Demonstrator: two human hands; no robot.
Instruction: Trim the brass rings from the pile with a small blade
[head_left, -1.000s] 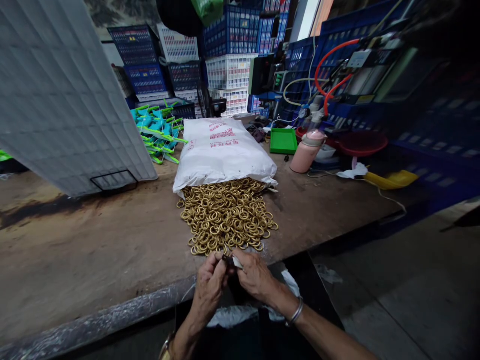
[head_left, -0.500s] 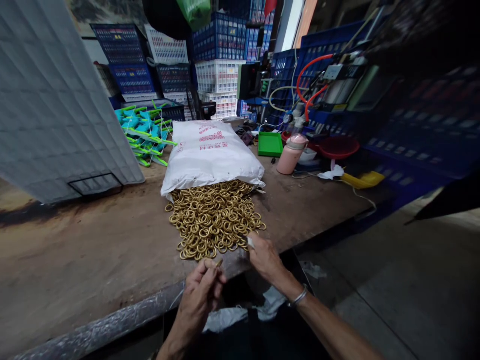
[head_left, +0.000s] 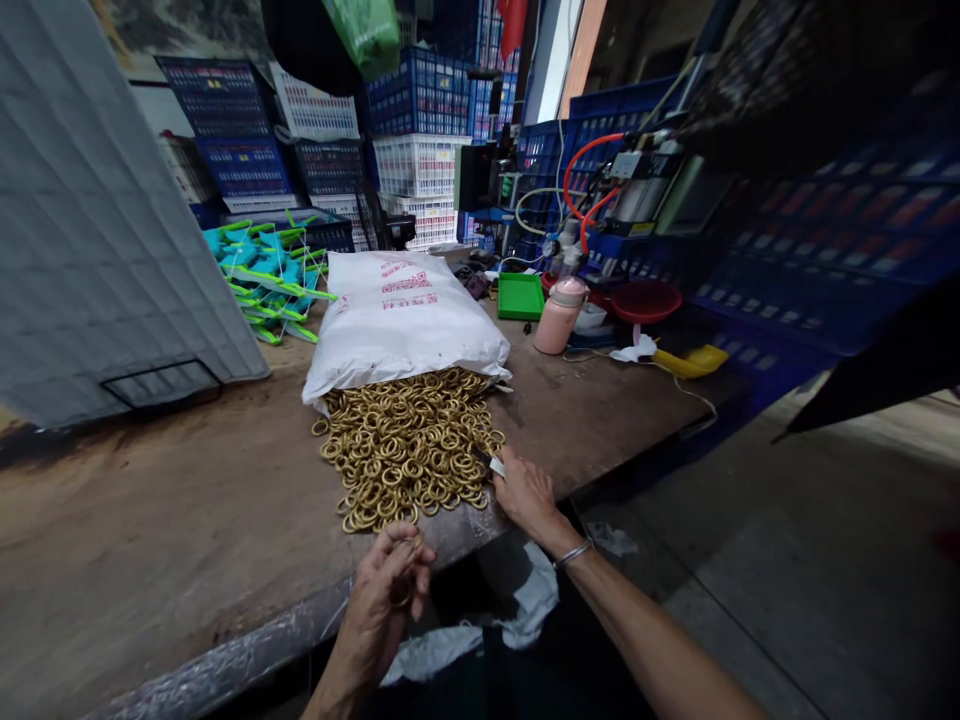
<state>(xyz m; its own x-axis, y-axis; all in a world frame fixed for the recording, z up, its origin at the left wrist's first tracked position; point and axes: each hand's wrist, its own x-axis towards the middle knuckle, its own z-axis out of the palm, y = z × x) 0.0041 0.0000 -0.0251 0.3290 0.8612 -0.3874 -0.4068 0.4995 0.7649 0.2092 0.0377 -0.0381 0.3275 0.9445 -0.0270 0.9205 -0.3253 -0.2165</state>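
A heap of brass-coloured rings (head_left: 409, 450) spills from the mouth of a white printed sack (head_left: 405, 320) onto the worktable. My left hand (head_left: 386, 575) is closed at the table's front edge, just below the heap. Its fingertips pinch a brass-coloured ring, and another ring seems to show in the curled fingers. At the heap's right edge, my right hand (head_left: 529, 490) grips a small tool (head_left: 493, 463) with a white part and a dark, narrow tip. The tip points into the rings; the rest of the tool is hidden by the fingers.
A grey-white ribbed panel (head_left: 127, 220) stands at the left, near a pile of teal and lime-green pieces (head_left: 270, 275). Behind the sack's right side are a green tray (head_left: 520, 297), a pink bottle (head_left: 560, 317) and a red dish (head_left: 645, 300). Stacked crates (head_left: 420, 95) fill the back.
My right hand now shows the tool's dark tip against the rings. My left fingers have turned, and the ring that stuck out from them shows less. The whole view has shifted slightly.
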